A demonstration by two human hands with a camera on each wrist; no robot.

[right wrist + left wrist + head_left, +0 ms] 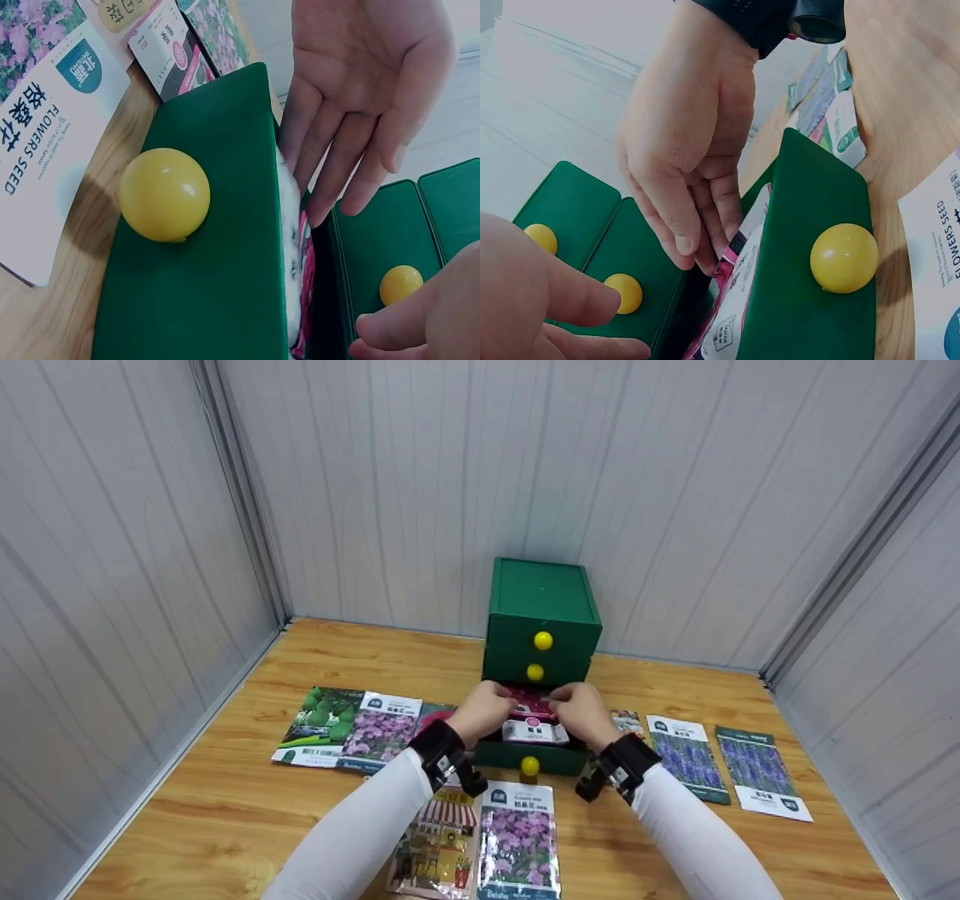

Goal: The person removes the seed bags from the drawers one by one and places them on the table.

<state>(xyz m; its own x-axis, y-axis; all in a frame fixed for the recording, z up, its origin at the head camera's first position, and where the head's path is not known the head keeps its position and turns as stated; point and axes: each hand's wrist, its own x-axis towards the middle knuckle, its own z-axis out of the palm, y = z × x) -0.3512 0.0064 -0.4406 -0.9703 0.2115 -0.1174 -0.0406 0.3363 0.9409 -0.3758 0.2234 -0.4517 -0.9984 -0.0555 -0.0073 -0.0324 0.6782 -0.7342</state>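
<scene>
The bottom drawer (491, 757) of a small green cabinet (544, 592) stands pulled out, with a pink and white packet (534, 731) lying in it. My left hand (484, 711) reaches in at the drawer's left side; in the right wrist view its fingers (322, 180) point straight down into the drawer. At the other side, my right hand (585, 711) reaches in too, its fingers (724, 202) mostly straight beside the packet's edge. Neither hand is wrapped round the packet, and the drawer front hides some fingertips in the wrist views.
Yellow knobs (543, 640) stick out from the drawer fronts. Flower seed packets (517, 840) lie in front of the cabinet. More packets lie to the left (322, 720) and right (688, 757) on the wooden table (225, 802). Pale panel walls (412, 495) enclose the table.
</scene>
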